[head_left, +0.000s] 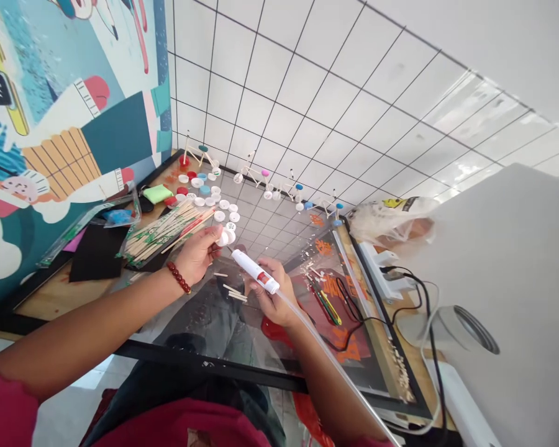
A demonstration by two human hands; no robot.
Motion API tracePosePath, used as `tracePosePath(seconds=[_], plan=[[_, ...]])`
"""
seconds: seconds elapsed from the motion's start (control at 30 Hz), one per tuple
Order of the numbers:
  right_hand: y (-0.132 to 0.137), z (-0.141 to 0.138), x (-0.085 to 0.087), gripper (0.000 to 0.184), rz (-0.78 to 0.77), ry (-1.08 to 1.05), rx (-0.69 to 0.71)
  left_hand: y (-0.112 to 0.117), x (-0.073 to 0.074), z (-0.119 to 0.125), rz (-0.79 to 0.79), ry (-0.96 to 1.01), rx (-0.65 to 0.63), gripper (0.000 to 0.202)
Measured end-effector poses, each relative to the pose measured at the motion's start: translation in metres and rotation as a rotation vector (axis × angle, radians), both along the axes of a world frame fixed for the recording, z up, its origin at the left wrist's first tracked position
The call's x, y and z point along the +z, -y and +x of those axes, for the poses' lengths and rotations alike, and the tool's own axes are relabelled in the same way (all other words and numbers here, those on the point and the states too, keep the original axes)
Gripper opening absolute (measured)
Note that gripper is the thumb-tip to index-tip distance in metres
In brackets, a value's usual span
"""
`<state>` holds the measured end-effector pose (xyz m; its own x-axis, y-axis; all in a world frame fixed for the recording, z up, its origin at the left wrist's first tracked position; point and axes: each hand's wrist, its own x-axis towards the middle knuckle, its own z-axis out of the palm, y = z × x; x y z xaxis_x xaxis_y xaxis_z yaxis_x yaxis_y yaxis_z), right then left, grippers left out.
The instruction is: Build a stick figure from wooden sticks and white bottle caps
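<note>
My left hand [193, 254], with a red bead bracelet [179, 277] at the wrist, holds a small white bottle cap [226, 236] between its fingers. The tip of a white glue pen [254, 271] points toward that cap from my right hand [272, 292], which grips the pen. A long clear tube [328, 366] runs from the pen's rear along my right forearm. Short wooden sticks [235, 293] lie below my hands. Beyond them are several loose bottle caps [218, 216], a bundle of wooden sticks [168, 230] and several small stick-and-cap bicycle models [256, 177].
A glass-topped table [200, 326] holds everything. Further items are a black sheet [95, 251], a green sponge [157, 194], a plastic bag [391, 220], a white power strip [382, 270] and black cables [400, 304]. A grey panel [503, 261] fills the right side, beside a tiled wall [279, 93] and a mural [60, 124].
</note>
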<state>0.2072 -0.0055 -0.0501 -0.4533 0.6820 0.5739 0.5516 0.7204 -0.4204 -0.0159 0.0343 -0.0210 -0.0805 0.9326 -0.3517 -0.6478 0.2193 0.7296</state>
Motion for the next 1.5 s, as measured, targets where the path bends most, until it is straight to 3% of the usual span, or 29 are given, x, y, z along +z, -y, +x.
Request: tracePosePath(seconds=[0.23,0.5,0.87,1.3,1.4,1.5], plan=[[0.003,0.001,0.001,0.044,-0.01,-0.172,-0.02,0.0,-0.004,0.001,-0.001,-0.018,-0.007,0.021],[0.0,0.0,-0.001,0.041,-0.039,-0.18,-0.025,0.0,-0.005,0.002,0.025,-0.025,-0.011,0.025],[0.0,0.001,0.0,0.045,-0.056,-0.162,-0.044,0.002,-0.005,0.004,0.051,-0.08,0.037,0.05],[-0.002,0.003,0.001,0.043,-0.026,-0.138,-0.035,-0.001,-0.003,-0.003,0.015,0.007,0.019,0.028],[-0.003,-0.001,0.002,0.042,-0.097,-0.253,-0.051,-0.003,-0.003,-0.005,0.019,0.037,0.007,0.03],[-0.006,-0.009,0.004,0.04,-0.333,-0.547,-0.035,-0.001,-0.002,-0.003,0.012,0.053,-0.056,0.032]])
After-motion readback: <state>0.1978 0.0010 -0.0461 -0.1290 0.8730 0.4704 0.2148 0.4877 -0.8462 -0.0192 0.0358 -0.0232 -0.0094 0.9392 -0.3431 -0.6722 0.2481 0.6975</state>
